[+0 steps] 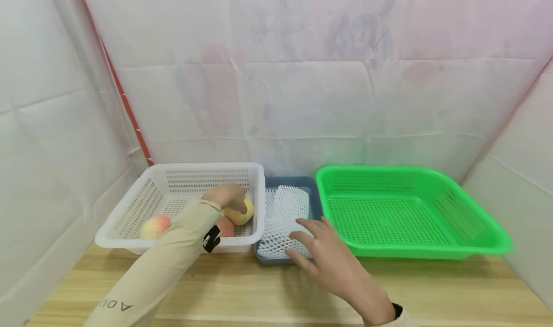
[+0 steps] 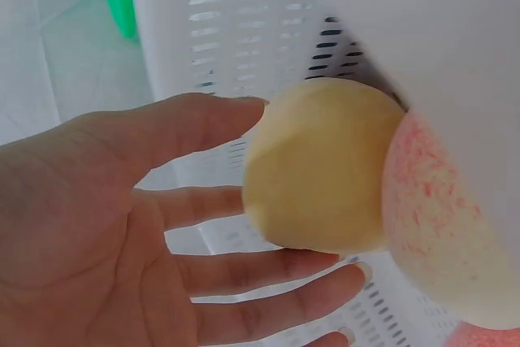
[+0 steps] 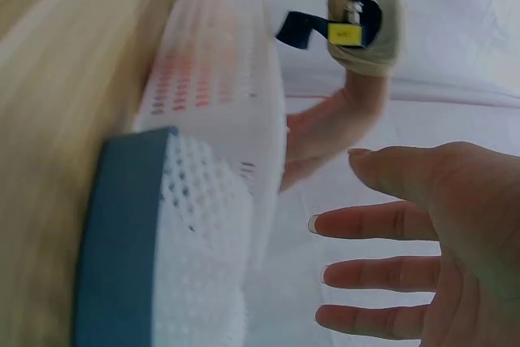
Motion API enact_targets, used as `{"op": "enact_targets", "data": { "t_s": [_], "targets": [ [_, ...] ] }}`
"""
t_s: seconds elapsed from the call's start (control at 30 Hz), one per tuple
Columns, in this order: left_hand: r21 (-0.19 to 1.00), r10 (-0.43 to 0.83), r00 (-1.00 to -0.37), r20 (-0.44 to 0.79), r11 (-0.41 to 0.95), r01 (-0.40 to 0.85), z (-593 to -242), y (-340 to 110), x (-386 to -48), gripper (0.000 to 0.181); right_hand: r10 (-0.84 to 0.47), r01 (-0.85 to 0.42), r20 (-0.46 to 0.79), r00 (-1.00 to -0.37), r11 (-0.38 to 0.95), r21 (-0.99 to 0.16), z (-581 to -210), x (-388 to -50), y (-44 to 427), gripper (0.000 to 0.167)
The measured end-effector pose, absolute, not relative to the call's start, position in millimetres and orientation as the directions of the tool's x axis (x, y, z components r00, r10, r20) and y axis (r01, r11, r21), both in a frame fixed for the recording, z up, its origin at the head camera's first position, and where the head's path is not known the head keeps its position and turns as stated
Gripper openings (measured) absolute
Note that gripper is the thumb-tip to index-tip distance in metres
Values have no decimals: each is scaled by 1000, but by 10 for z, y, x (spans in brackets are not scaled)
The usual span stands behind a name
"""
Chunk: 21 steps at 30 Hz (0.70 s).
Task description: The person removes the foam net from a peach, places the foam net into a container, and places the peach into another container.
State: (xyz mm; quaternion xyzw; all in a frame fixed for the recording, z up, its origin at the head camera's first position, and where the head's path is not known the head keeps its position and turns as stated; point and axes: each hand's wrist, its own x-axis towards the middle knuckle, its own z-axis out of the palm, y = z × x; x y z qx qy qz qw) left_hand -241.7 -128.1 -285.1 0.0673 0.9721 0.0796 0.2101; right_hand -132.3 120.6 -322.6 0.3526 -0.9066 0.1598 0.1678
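In the head view my left hand [image 1: 225,196] is inside the white basket [image 1: 260,207], at a round yellow fruit [image 1: 243,213]. The left wrist view shows the thumb and fairly straight fingers spread about the yellow fruit [image 2: 321,168], the thumb tip at its edge. A pink-and-cream peach [image 2: 443,225] lies against it. Another peach [image 1: 154,226] sits at the basket's left. My right hand [image 1: 330,257] hovers with fingers spread above white foam net sleeves [image 1: 281,236] in a blue-grey tray [image 1: 317,207]; the right wrist view shows nothing in its grasp.
A green basket [image 1: 384,221] stands right of the tray, its mesh bottom showing. Everything rests on a wooden table [image 1: 242,288]. White sheeting [image 1: 302,101] walls in the back and both sides.
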Motion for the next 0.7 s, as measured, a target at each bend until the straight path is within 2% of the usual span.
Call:
{"op": "enact_targets", "data": {
  "t_s": [0.23,0.47,0.7],
  "targets": [
    [158,139,-904,-404,984,81,-2867,-1341,-2318,70,-490,-627,429,-759,729,-274,-3076,-1282,1365,31],
    [96,123,-911,-394,991,92,-2843,-1392,-2302,66,-493,-634,444,-748,729,-259,-3036,-1315,1370,34],
    [90,104,-925,-366,993,76,-2779,-1399,-2280,45,-477,-613,428,-768,741,-274,-3006,-1337,1402,34]
  ]
}}
